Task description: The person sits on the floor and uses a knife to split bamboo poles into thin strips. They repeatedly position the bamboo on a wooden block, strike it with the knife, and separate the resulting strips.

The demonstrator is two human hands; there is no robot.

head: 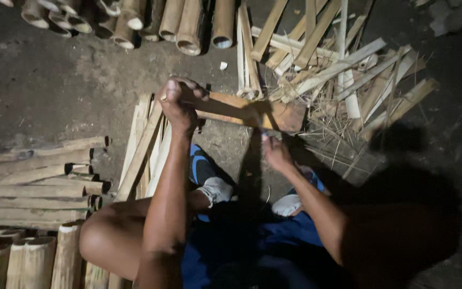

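Item: bamboo slat (241, 109), left hand (180, 101) grip closed round its 9 o'clock end, steadying it; right hand (275, 152) pinched beneath at 5 o'clock, contents indiscernible.

Pale round bamboo tubes (135, 21) cut off by top edge — dark tool under right hand (275, 152) lost in shadow, unidentifiable.

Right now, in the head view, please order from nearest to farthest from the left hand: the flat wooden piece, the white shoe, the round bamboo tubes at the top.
1. Flat wooden piece, gripped by the left hand.
2. White shoe, below it.
3. Round bamboo tubes, top edge; nearly as close.
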